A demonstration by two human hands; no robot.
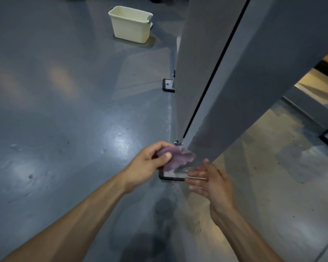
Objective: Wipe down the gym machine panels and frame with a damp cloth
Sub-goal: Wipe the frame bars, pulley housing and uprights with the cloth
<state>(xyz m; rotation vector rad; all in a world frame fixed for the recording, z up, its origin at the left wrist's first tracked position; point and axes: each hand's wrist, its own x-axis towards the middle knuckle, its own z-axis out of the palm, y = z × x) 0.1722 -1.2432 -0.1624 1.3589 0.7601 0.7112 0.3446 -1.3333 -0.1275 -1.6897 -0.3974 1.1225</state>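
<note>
Purple cloth (175,157) pinched in left hand (150,165), right hand (210,181) slack; cream bucket (130,25), contents unseen

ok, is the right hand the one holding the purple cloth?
No, the crumpled purple cloth is pinched in the left hand, while the right hand hovers beside it with fingers straight, holding nothing.

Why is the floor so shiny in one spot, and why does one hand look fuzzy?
In the head view, a lamp reflects off the glossy grey floor as white glare; the right hand is smeared by motion blur, while the left hand gripping the purple cloth looks sharper; the wide lens makes the grey machine panel lean; warmer yellowish light falls on the right.
</note>
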